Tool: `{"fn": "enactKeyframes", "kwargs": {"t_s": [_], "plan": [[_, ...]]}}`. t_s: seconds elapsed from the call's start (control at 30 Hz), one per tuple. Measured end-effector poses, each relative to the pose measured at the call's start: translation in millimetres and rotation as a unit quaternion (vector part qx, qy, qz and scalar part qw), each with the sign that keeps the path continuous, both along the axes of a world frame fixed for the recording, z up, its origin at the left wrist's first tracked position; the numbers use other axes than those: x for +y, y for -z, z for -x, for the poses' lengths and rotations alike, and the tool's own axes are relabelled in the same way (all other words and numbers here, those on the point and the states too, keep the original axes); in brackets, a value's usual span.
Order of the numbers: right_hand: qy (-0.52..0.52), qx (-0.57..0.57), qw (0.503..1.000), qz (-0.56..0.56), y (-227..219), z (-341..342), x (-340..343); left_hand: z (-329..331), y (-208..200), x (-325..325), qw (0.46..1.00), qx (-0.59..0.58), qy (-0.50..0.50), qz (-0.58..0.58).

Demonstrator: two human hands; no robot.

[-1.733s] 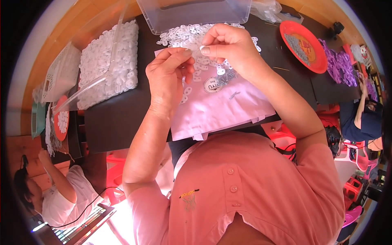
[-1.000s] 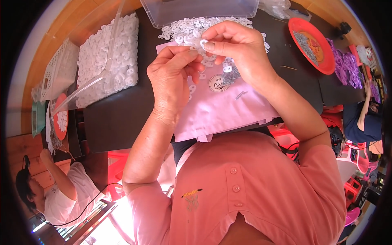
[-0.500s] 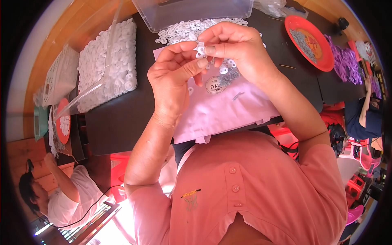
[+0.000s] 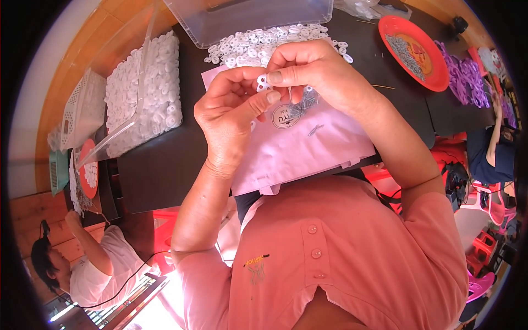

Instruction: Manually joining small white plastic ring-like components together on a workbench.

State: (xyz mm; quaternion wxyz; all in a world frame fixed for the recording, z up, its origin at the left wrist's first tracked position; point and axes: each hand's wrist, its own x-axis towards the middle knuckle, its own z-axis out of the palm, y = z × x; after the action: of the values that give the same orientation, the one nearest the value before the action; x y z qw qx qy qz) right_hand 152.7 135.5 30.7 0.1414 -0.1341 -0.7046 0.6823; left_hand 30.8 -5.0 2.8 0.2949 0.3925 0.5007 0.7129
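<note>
Loose white rings [image 4: 258, 44] heaped at twelve o'clock, red plate [image 4: 412, 49] at two, pink sheet [image 4: 308, 143] underneath — both hands meet above it, left hand [image 4: 234, 118] and right hand [image 4: 313, 74] pinching one small white ring piece [image 4: 263, 82], its axis too small to tell.

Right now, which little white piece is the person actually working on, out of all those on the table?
Start at the pale pink sheet on the black table. Above it the left hand and right hand meet. The small white plastic piece is pinched between their fingertips, the only one lifted off the table, unlike the loose white pieces behind.
</note>
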Motion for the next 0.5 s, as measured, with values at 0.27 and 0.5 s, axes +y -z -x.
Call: {"fn": "enactKeyframes", "kwargs": {"t_s": [0.27,0.5], "plan": [[-0.007,-0.012,1.000,0.006,2.9,-0.8,0.7,-2.4,-0.4,-3.2,0.999,0.050,0.011,0.012],[-0.044,0.004,0.999,0.018,6.6,-3.8,2.0,0.6,7.1,-2.6,0.981,0.190,-0.015,-0.027]]}}
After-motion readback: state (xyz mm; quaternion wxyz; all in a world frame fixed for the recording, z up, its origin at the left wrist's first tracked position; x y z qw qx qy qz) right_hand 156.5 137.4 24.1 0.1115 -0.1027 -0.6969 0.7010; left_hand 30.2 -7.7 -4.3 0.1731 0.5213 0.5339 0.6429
